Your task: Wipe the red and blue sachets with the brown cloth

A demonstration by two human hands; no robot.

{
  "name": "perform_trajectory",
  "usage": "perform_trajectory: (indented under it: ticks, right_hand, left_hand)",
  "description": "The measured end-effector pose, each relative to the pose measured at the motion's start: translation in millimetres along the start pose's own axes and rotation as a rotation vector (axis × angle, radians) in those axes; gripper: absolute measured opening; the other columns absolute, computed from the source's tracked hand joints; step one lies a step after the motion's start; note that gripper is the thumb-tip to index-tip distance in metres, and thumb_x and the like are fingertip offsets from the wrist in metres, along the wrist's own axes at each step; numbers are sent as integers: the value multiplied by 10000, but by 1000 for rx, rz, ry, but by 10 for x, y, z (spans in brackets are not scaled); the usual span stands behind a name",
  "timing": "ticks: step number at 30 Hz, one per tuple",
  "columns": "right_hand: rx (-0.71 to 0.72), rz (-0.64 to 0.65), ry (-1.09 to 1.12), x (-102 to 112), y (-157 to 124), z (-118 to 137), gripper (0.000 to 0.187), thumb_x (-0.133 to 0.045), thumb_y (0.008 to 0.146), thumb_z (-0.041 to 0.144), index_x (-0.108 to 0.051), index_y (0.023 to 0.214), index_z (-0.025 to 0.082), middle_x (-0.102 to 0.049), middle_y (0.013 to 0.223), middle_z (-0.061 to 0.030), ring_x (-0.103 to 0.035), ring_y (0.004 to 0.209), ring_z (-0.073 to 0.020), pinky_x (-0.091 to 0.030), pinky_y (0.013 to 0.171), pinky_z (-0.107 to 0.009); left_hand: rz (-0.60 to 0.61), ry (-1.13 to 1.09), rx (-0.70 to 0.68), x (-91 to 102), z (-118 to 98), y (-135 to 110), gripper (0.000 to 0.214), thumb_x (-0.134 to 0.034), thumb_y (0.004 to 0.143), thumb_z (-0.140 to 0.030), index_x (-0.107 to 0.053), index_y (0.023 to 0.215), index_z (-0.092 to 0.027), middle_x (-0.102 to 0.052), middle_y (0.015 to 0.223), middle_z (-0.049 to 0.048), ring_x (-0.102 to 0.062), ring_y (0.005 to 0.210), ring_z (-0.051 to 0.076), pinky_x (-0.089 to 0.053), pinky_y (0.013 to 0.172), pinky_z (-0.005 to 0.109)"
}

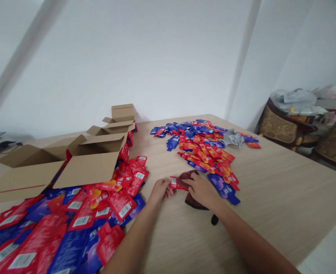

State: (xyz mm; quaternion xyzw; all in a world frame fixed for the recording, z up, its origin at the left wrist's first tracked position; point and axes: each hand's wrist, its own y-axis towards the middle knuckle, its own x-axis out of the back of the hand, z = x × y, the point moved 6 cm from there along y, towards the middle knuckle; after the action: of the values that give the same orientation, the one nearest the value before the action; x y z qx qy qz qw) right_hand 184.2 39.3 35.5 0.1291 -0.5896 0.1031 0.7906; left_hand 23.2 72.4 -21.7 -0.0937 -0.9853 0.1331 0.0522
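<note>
A small red sachet (175, 183) with a white barcode label lies between my hands, its right end over a dark brown cloth piece (196, 201) with black edging. My left hand (160, 191) is at the sachet's left end, fingers curled and thumb side against its edge. From the right, my right hand (200, 189) rests on the brown cloth, its fingertips reaching the sachet and its palm covering part of the cloth. Whether those fingers pinch the cloth or only press on it cannot be made out. A black oval piece (214, 219) sits under my right wrist.
Open cardboard boxes (90, 166) stand in a row at left, with a heap of red and blue sachets (79, 220) before them. Another sachet pile (202, 146) spreads beyond my right hand, with crumpled grey material (232, 138) on it. A patterned chair (279, 123) stands past the table's right edge.
</note>
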Motion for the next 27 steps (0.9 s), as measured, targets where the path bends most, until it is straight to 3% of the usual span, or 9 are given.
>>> perform_trajectory:
  ticks: [3,6,8,14,19,21,24,27]
  right_hand:
    - [-9,1,22,-18,-39,204,439,-372,843,216,-470,1265,282,-466,1174,-64,-491,1032,-173,-355,872,-276]
    - [-1,-10,67,-77,-75,492,521,-386,833,225,-338,1350,263,-442,1214,-88,-501,1018,-193,-391,828,-287]
    - [4,-4,74,-97,-67,549,551,-386,833,218,-284,1373,256,-440,1222,-99,-507,1013,-200,-403,808,-291]
    - [-204,-8,-82,-47,-23,109,414,-343,856,220,-444,1254,175,-466,1179,-140,-523,1006,-231,-404,805,-319]
    - [-6,4,-33,-157,-63,440,509,-391,832,232,-338,1338,203,-447,1229,-126,-548,977,-211,-423,769,-299]
    - [-29,14,-36,-147,-29,427,462,-371,845,224,-388,1306,218,-470,1205,-115,-558,966,-203,-423,761,-293]
    - [-149,19,-83,-66,51,168,384,-330,872,227,-486,1221,191,-508,1158,-131,-574,942,-203,-420,754,-292]
    - [-188,-2,-109,-5,88,-53,355,-312,888,254,-542,1142,167,-535,1118,-145,-580,939,-215,-414,766,-309]
  left_hand:
    - [64,78,-1,-52,28,3,257,-433,771,-367,-509,643,-157,-531,397,-12,-399,269,74,-264,312,176]
    - [25,129,-90,-87,20,-25,197,-454,749,-317,-546,668,-162,-537,408,-17,-445,308,95,-302,336,188]
    - [-17,155,-122,-93,24,-51,178,-456,743,-298,-557,686,-164,-546,423,-16,-466,327,105,-306,339,191]
    - [-72,115,-61,-86,63,-65,189,-378,794,-321,-494,749,-177,-452,368,-73,-325,246,69,-196,291,158]
    - [-90,142,-74,-93,55,-82,179,-396,789,-312,-497,736,-174,-471,392,-62,-379,276,72,-236,309,163]
    - [-100,99,-68,-91,64,-102,170,-395,787,-312,-493,750,-177,-466,394,-69,-356,264,69,-218,303,165]
    - [-139,10,-86,-45,24,-116,148,-414,766,-322,-458,719,-188,-427,376,-89,-313,241,63,-193,292,165]
    - [-242,-58,-156,132,-112,-121,165,-459,733,-343,-416,663,-199,-396,372,-99,-333,248,68,-198,285,166]
